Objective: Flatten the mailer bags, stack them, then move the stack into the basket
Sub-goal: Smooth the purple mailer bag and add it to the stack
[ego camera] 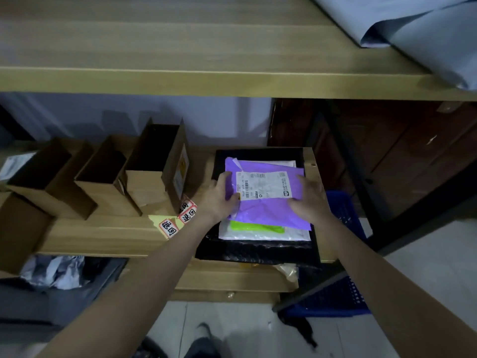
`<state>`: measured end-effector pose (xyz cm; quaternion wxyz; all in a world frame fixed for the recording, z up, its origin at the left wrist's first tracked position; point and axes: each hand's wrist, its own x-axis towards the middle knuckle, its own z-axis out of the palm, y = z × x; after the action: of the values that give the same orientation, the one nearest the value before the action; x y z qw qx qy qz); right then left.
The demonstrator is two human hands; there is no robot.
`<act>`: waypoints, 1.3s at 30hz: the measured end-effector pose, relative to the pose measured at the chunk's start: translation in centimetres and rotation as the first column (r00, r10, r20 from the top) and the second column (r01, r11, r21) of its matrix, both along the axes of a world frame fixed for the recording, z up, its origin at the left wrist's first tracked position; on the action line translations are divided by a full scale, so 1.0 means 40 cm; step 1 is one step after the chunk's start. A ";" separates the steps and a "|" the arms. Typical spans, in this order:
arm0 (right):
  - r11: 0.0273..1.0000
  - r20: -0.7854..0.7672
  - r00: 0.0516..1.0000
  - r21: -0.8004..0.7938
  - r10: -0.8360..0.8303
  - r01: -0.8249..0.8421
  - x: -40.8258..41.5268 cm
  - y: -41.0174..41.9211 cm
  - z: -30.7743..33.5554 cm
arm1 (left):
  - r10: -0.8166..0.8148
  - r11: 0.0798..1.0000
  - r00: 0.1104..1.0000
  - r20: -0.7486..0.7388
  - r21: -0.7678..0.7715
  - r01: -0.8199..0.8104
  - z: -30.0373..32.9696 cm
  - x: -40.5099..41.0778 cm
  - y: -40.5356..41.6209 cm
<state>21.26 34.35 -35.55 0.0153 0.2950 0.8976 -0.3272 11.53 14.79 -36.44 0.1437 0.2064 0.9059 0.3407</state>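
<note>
A purple mailer bag [273, 210] with a white shipping label [263, 186] lies on top of a stack on the wooden shelf. Under it sit a white mailer [258, 235] with a green patch and a large black mailer [258, 250] at the bottom. My left hand [219, 198] grips the purple bag's left edge, thumb on top. My right hand [309, 200] presses flat on its right side, fingers spread. A blue plastic basket [346, 218] stands on the floor, right of and below the shelf, partly hidden by my right arm.
Several open brown cardboard boxes [154, 171] line the shelf [108, 236] to the left. Red-and-white stickers [187, 210] lie beside the stack. A grey sheet [426, 34] drapes over the upper shelf. Crumpled grey bags [56, 272] fill a bin lower left. A black metal frame [356, 171] stands right.
</note>
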 end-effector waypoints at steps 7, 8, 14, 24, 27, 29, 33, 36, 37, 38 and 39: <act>0.987 -0.051 0.989 0.091 0.136 -0.131 -0.018 -0.038 0.007 | -0.135 0.984 0.886 -0.445 -0.167 0.066 0.032 0.013 0.050; 0.987 -0.051 0.988 0.071 0.148 -0.144 -0.026 -0.048 0.003 | -0.178 0.975 0.890 -0.420 -0.195 0.103 0.030 0.016 0.067; 0.918 0.023 0.971 0.324 0.236 -0.231 -0.054 -0.072 -0.034 | -0.303 0.874 0.941 -0.153 -0.437 0.211 -0.037 0.010 0.088; 0.916 0.110 0.948 0.249 0.298 -0.316 -0.046 -0.071 -0.100 | -0.295 0.919 0.952 -0.087 -0.300 0.257 -0.096 0.002 0.068; 0.910 0.140 0.940 0.244 0.310 -0.336 -0.048 -0.070 -0.101 | -0.298 0.916 0.949 -0.101 -0.311 0.254 -0.100 0.000 0.067; 0.905 0.161 0.936 0.250 0.312 -0.345 -0.051 -0.069 -0.101 | -0.303 0.912 0.947 -0.107 -0.321 0.255 -0.101 -0.002 0.069; 0.895 0.198 0.932 0.276 0.305 -0.351 -0.055 -0.071 -0.102 | -0.312 0.909 0.944 -0.112 -0.323 0.262 -0.103 -0.004 0.068; 0.875 0.234 0.929 0.332 0.286 -0.353 -0.055 -0.079 -0.104 | -0.316 0.901 0.940 -0.128 -0.350 0.255 -0.103 -0.005 0.069; 0.869 0.246 0.928 0.347 0.279 -0.353 -0.055 -0.082 -0.104 | -0.320 0.895 0.937 -0.138 -0.368 0.251 -0.102 -0.004 0.070; 0.865 0.255 0.927 0.356 0.274 -0.353 -0.056 -0.084 -0.104 | -0.324 0.888 0.934 -0.150 -0.388 0.246 -0.102 -0.003 0.070; 0.864 0.262 0.927 0.359 0.269 -0.353 -0.057 -0.086 -0.103 | -0.331 0.879 0.930 -0.159 -0.411 0.242 -0.101 -0.003 0.071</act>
<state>18.97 30.91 -39.68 0.0991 0.1743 0.9748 -0.0983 11.41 17.61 -40.48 0.1270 0.3438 0.9244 0.1054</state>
